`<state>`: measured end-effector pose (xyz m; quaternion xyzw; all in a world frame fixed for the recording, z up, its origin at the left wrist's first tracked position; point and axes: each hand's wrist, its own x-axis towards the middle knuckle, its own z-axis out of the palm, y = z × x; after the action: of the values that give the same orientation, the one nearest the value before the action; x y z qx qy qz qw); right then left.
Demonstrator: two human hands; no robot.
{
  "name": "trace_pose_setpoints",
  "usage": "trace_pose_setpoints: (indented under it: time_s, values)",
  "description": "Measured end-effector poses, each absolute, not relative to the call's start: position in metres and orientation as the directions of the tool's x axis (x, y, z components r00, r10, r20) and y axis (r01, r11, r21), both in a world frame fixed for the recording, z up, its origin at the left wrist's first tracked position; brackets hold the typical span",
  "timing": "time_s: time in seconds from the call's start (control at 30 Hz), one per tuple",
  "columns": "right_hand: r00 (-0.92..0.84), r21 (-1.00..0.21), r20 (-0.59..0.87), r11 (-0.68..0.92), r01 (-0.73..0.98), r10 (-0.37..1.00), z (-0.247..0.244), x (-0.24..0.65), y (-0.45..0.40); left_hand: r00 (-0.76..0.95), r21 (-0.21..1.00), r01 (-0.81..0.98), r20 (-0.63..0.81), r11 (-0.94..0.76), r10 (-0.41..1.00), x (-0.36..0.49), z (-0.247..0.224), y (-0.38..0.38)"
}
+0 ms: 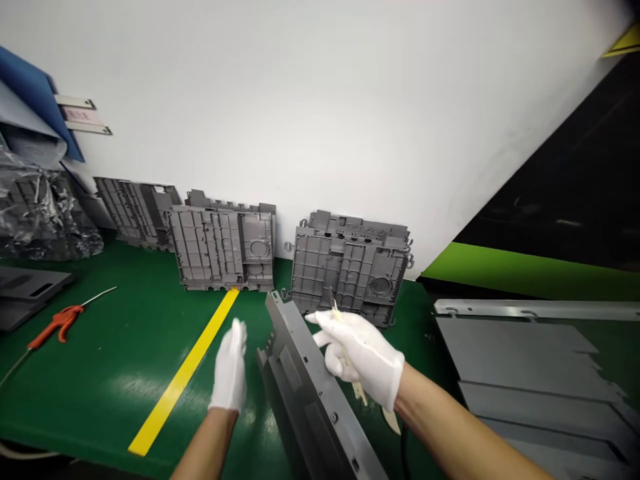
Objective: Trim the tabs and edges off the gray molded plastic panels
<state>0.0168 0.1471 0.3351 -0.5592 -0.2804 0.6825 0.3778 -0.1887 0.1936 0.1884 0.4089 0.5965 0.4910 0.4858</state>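
My left hand (pixel 230 367), in a white glove, is held up with its fingers stretched out, left of a long grey plastic housing (pixel 310 380). A gap shows between that hand and the housing. The housing stands tilted, its narrow edge facing up, and its near end runs out of view at the bottom. My right hand (pixel 357 350), also gloved, is closed around a thin knife-like tool (pixel 335 307) with a pale handle and a slim pointed tip. This hand is over the housing's right side; whether it touches the housing I cannot tell.
Grey ribbed panels (pixel 215 247) lean against the white wall, with more panels (pixel 350 267) to their right. An orange air blow gun (pixel 60 323) lies on the green table at left, beyond yellow tape (pixel 185 373). Flat grey panels (pixel 520 360) are stacked at right.
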Motion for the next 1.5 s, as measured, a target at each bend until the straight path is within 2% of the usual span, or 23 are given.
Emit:
trace_pose_setpoints:
  time_s: [0.07,0.1,0.27,0.37,0.43,0.53,0.6,0.67,0.8,0.9,1.17,1.5]
  values:
    - [-0.132,-0.817,-0.521,-0.537,-0.209,0.843,0.334,0.007,0.148,-0.052,0.995,-0.096,-0.004,-0.001,0.999,-0.179,0.221,0.220]
    - [-0.153,-0.827,-0.500,-0.522,-0.208,0.852,0.334,0.003,0.148,0.005,0.993,-0.111,0.030,-0.029,1.000,-0.171,0.235,0.233]
    - [-0.165,-0.889,-0.426,-0.445,-0.105,0.890,0.334,-0.003,0.145,0.227,0.983,-0.174,-0.024,0.064,0.974,-0.148,0.267,0.266]
    - [-0.066,-0.912,-0.409,-0.405,0.066,0.910,0.330,0.015,0.145,0.248,0.982,-0.187,0.007,0.040,0.969,-0.149,0.267,0.267]
    - [-0.050,-0.907,-0.329,-0.301,0.294,0.943,0.330,0.028,0.150,0.243,0.981,-0.186,-0.005,0.051,0.970,-0.152,0.266,0.266]
    - [-0.199,-0.748,-0.186,-0.007,0.663,0.962,0.336,0.035,0.165,0.212,0.983,-0.183,0.024,0.015,0.977,-0.156,0.262,0.267]
    - [-0.300,-0.579,-0.141,0.167,0.798,0.944,0.341,0.029,0.179,0.178,0.986,-0.169,0.037,-0.006,0.983,-0.160,0.259,0.269]
    - [-0.360,-0.423,-0.130,0.277,0.863,0.924,0.344,0.017,0.192,0.153,0.985,-0.172,0.014,0.013,0.988,-0.164,0.255,0.270]
    - [-0.368,-0.140,-0.119,0.351,0.926,0.922,0.340,-0.006,0.211,0.154,0.964,-0.252,-0.045,0.083,0.987,-0.168,0.253,0.269]
    - [-0.355,-0.023,-0.077,0.354,0.935,0.932,0.338,-0.015,0.213,0.162,0.958,-0.268,-0.063,0.105,0.985,-0.168,0.256,0.266]
    - [-0.391,0.129,-0.023,0.391,0.911,0.920,0.342,-0.018,0.205,0.189,0.954,-0.277,-0.064,0.116,0.980,-0.168,0.255,0.263]
    - [-0.401,0.201,-0.062,0.405,0.892,0.914,0.345,-0.020,0.204,0.207,0.937,-0.318,-0.078,0.143,0.975,-0.168,0.243,0.268]
